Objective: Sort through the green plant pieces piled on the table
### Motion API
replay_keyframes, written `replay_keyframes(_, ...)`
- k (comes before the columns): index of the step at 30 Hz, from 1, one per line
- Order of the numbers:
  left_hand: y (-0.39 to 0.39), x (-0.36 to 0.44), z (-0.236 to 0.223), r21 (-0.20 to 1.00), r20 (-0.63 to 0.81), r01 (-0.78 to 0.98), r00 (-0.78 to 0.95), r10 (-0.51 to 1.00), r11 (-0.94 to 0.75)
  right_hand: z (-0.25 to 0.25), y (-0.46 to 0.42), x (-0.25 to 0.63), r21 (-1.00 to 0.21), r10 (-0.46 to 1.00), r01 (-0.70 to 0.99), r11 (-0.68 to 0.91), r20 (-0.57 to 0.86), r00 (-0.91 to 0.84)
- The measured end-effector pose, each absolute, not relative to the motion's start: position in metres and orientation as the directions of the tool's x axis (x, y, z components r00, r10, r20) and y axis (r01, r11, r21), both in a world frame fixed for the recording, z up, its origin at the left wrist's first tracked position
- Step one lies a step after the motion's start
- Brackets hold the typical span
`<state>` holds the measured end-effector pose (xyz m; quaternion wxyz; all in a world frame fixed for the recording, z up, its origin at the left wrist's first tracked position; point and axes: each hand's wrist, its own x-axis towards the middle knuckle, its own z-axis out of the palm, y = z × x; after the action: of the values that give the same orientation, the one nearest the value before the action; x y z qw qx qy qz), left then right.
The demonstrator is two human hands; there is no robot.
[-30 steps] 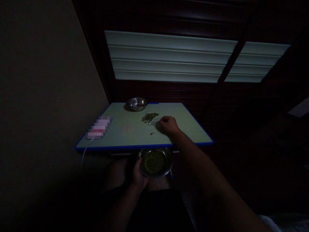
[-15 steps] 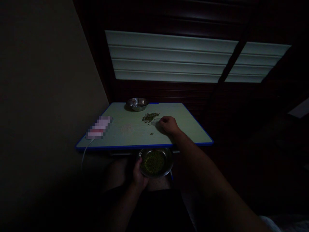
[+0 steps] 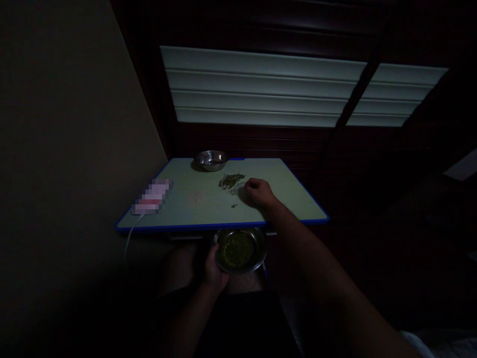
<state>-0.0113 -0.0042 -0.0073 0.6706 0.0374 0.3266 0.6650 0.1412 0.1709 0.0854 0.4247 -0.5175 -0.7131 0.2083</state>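
My left hand [image 3: 216, 271] grips a metal bowl [image 3: 261, 251] by its left side, thumb over the rim. Small green beans or seeds [image 3: 236, 250] lie inside this bowl, which is below the table's near edge. Over the table, my right hand [image 3: 259, 191] is closed in a pinch on a clear, thin piece [image 3: 237, 189] whose exact kind I cannot make out. That piece is beside a loose heap of small greenish-brown seeds [image 3: 230, 181] on the tabletop. A few more seeds [image 3: 234, 206] lie nearer to me.
A second metal bowl [image 3: 211, 160] stands at the back left of the pale, blue-edged table [image 3: 286, 205]. On the left lies a blurred-out pink device [image 3: 152, 197] with a white cable [image 3: 130, 235] hanging over the edge. Dark slatted panels [image 3: 257, 89] rise behind.
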Motion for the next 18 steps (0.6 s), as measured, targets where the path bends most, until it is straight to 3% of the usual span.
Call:
replay_keyframes(10,-0.0032,-0.012,-0.0101,0.478,-0.396,-0.87,-0.088,0.914,0.123,0.087,0.1691,0.1412,-0.761,0.915,0.525,0.381,0.394,-0.093)
replay_keyframes(18,-0.0036,-0.0112,-0.0076,0.477,-0.406,-0.871,-0.097,0.909,0.12,0.0881,0.1648,0.14,-0.792,0.944,0.521,0.318,0.316,-0.095)
